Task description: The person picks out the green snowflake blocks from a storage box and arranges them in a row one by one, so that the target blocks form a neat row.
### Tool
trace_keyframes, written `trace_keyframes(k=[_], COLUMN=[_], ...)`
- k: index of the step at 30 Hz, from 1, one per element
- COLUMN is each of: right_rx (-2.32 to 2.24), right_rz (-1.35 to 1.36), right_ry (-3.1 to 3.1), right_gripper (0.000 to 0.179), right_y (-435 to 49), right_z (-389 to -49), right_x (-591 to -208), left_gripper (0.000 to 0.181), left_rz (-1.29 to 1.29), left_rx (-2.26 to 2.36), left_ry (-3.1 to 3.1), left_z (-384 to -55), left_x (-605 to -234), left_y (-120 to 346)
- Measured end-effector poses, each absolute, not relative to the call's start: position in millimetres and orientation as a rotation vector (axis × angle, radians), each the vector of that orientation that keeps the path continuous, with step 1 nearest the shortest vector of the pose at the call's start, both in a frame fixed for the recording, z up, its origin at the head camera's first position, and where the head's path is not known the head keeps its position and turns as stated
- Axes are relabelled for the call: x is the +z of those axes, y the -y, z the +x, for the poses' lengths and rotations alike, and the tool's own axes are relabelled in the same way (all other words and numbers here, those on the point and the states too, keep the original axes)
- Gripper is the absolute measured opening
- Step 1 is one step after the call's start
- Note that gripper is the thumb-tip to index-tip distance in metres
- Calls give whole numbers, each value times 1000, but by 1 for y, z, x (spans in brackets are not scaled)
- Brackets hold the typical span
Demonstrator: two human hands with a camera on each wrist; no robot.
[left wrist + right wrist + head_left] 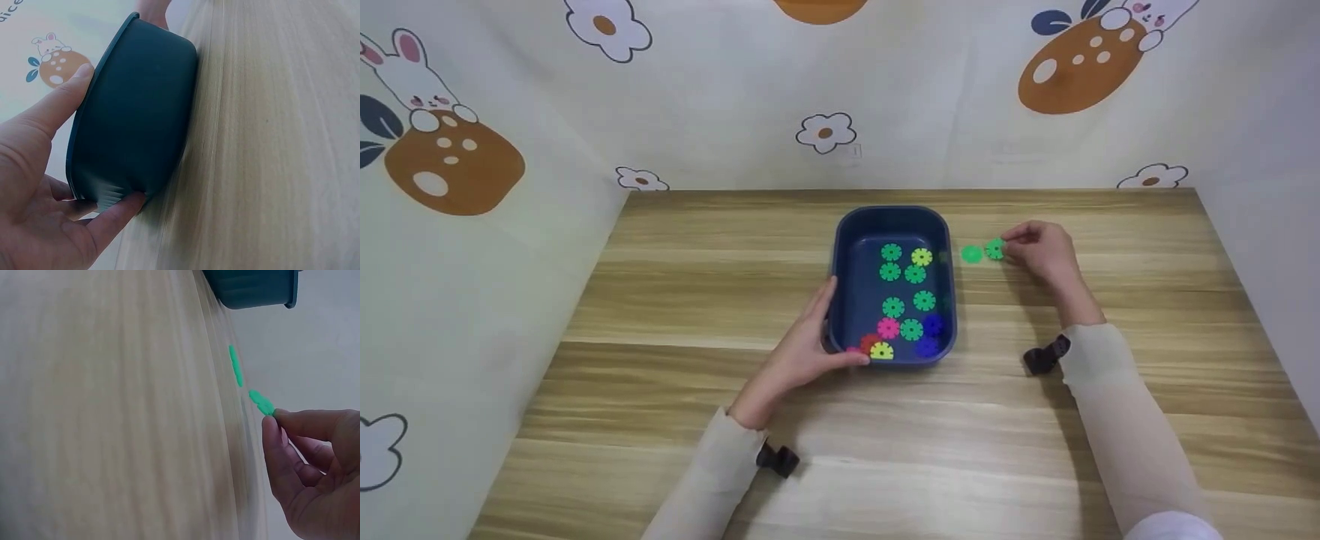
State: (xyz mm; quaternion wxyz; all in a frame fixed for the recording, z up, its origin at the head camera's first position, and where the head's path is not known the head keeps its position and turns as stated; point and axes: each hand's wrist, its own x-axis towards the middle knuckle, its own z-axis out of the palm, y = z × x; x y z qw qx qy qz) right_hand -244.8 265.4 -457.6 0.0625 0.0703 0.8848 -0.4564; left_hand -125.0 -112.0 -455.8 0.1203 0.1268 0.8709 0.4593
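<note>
A dark blue plastic tub [856,289] stands on the wooden table with several toothed snowflake discs inside, in green, yellow, pink, red and blue. My left hand [801,349] grips the tub's near left corner, thumb on the near rim and fingers along the left side. In the left wrist view, the fingers [115,222] bend round the tub's wall [135,101]. To the right of the tub, my right hand [1048,253] pinches a green snowflake disc [994,249] between thumb and fingers. A second green disc [972,254] lies on the table between that hand and the tub.
The light wooden table [697,300] reaches back to a pale cloth [720,112] printed with rabbits, orange fruit and flowers. More pale cloth borders the left and right sides. A dark wrist camera [1042,358] sits on the right sleeve, another wrist camera [778,458] on the left.
</note>
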Motion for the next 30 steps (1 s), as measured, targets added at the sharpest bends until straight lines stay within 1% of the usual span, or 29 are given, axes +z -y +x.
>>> trace_keyframes(k=[13, 22, 30], right_rx=[-1267, -1326, -1389], right_rz=[215, 234, 267], right_ry=[-2683, -2650, -2611], right_gripper=[25, 28, 27], right_y=[-264, -266, -266], right_z=[-245, -244, -242], right_x=[-458, -455, -455], left_gripper=[121, 120, 119], left_rz=[377, 377, 381], left_rx=[1346, 1354, 1357], left_ry=[-2540, -2539, -2542], left_z=[-125, -126, -126], left_x=[-457, -459, -459], left_y=[113, 113, 113])
